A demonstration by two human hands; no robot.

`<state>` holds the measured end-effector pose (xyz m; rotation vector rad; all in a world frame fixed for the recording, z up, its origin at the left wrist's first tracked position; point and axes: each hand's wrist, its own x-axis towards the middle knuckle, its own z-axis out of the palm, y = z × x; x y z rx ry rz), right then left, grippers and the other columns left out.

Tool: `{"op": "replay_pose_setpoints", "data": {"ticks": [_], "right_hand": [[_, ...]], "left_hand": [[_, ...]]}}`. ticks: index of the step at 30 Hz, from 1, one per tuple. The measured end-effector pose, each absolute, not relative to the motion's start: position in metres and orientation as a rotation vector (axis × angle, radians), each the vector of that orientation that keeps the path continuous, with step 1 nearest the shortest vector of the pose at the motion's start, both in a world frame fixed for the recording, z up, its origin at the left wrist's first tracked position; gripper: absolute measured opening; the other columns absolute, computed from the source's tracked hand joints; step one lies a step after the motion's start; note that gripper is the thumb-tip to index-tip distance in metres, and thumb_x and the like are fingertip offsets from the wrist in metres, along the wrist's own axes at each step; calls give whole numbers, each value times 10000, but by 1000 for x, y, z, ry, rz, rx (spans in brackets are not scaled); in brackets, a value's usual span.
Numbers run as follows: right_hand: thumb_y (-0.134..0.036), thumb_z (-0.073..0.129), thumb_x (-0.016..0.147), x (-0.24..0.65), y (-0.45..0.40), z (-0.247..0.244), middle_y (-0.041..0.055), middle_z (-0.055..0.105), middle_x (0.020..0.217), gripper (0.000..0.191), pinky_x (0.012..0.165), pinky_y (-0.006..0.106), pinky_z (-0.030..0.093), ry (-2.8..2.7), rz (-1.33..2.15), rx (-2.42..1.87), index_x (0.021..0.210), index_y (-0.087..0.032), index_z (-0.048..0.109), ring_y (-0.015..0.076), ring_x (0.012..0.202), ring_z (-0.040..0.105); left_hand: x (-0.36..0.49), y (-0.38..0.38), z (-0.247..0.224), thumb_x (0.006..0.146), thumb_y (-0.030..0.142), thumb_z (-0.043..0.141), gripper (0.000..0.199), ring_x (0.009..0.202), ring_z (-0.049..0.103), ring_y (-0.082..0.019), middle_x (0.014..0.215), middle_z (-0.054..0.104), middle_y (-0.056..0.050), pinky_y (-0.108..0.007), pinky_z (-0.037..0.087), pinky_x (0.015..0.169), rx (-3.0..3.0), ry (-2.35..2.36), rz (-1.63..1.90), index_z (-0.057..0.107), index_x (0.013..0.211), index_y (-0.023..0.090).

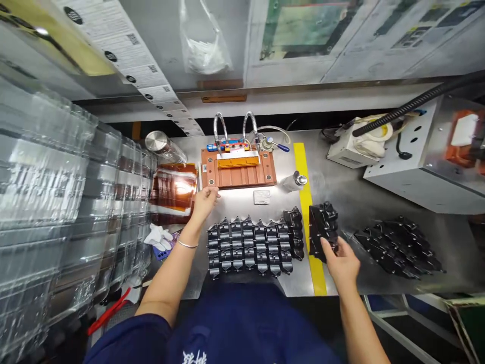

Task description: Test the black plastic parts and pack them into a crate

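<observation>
My right hand (343,263) grips the lower edge of a black moulded plastic part (323,227), lifted over the yellow tape strip. To its left, black moulded parts (250,247) with rounded troughs stand in a block of close rows. A looser group of similar parts (401,247) lies at the right. My left hand (205,203) is by the lower left corner of a copper-brown fixture (242,177), fingers drawn together. Whatever they hold, if anything, is too small to make out. Across the fixture lies an orange perforated strip (238,162) with a white edge.
Stacked clear plastic trays (76,192) wall in the left side. Amber film sheets (174,189), a glass jar (162,144) and a metal-topped bottle (294,181) stand around the fixture. A grey machine box (428,156) with a black hose occupies the back right. Red-handled tool (109,311) lies lower left.
</observation>
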<state>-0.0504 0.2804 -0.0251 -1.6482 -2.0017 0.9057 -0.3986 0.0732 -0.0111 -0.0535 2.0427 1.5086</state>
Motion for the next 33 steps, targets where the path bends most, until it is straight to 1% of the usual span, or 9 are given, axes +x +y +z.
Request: {"op": "replay_pose_setpoints", "data": {"ticks": [3, 5, 10, 16, 19, 23, 26, 29, 33], "right_hand": [[-467, 614, 791, -125, 285, 3, 101, 640, 1138, 465, 958, 383, 477, -2505, 682, -1010, 1156, -181, 630, 236, 1038, 617], [-350, 537, 869, -186, 282, 6, 87, 598, 1227, 353, 1050, 394, 408, -2699, 599, -492, 1167, -182, 623, 218, 1166, 557], [-209, 424, 933, -294, 264, -33, 70, 566, 1278, 315, 1070, 450, 330, -2889, 409, -18, 1189, -184, 605, 204, 1236, 494], [-312, 454, 928, -314, 285, -55, 86, 570, 1265, 314, 1043, 453, 345, -2873, 401, -74, 1158, -181, 623, 237, 1250, 456], [-372, 440, 923, -320, 328, -44, 122, 593, 1206, 384, 1003, 424, 394, -2831, 348, -338, 1168, -138, 622, 254, 1167, 499], [-305, 485, 888, -336, 383, -28, 208, 561, 1212, 462, 884, 461, 435, -2956, 106, -898, 1279, -69, 555, 331, 1080, 521], [-239, 488, 892, -349, 409, -20, 220, 584, 1155, 443, 823, 450, 448, -3174, 48, -1065, 1307, -93, 548, 344, 1032, 552], [-236, 503, 902, -363, 429, -10, 210, 602, 1123, 384, 829, 451, 440, -3228, 39, -1108, 1261, -137, 597, 334, 1025, 570], [-331, 546, 888, -374, 443, 2, 243, 617, 1029, 379, 853, 456, 429, -3057, 46, -1257, 1142, -71, 653, 313, 996, 587]], "left_hand": [[-384, 73, -9, 849, 384, 525, 297, 883, 615, -166, 978, 648, -112, -280, 502, 763, 288, 2483, 1582, 616, 993, 141], [-376, 77, -11, 881, 375, 491, 314, 1051, 575, -207, 1093, 627, -139, -359, 456, 922, 686, 2669, 1563, 611, 1062, 148], [-382, 96, -29, 902, 346, 512, 256, 1129, 541, -244, 1139, 639, -127, -475, 342, 1035, 1306, 2695, 1111, 648, 1050, 188], [-429, 121, -59, 918, 260, 486, 232, 1060, 572, -248, 1144, 651, -110, -445, 409, 927, 1433, 2726, 750, 662, 1062, 215], [-445, 134, -68, 923, 306, 482, 266, 1098, 561, -262, 1183, 640, -120, -447, 410, 928, 1408, 2705, 804, 658, 1094, 206], [-444, 140, -78, 928, 320, 468, 280, 1131, 560, -270, 1188, 642, -123, -478, 379, 991, 1300, 2658, 922, 673, 1074, 198], [-439, 140, -82, 927, 309, 467, 273, 1162, 549, -266, 1200, 638, -115, -491, 351, 1032, 1221, 2639, 1001, 674, 1073, 208], [-438, 138, -81, 924, 322, 470, 274, 1175, 545, -260, 1206, 635, -115, -492, 339, 1052, 1203, 2584, 1065, 671, 1073, 209], [-443, 128, -76, 918, 356, 466, 307, 1189, 538, -242, 1208, 631, -118, -453, 346, 1070, 1221, 2535, 1152, 651, 1096, 188]]}}
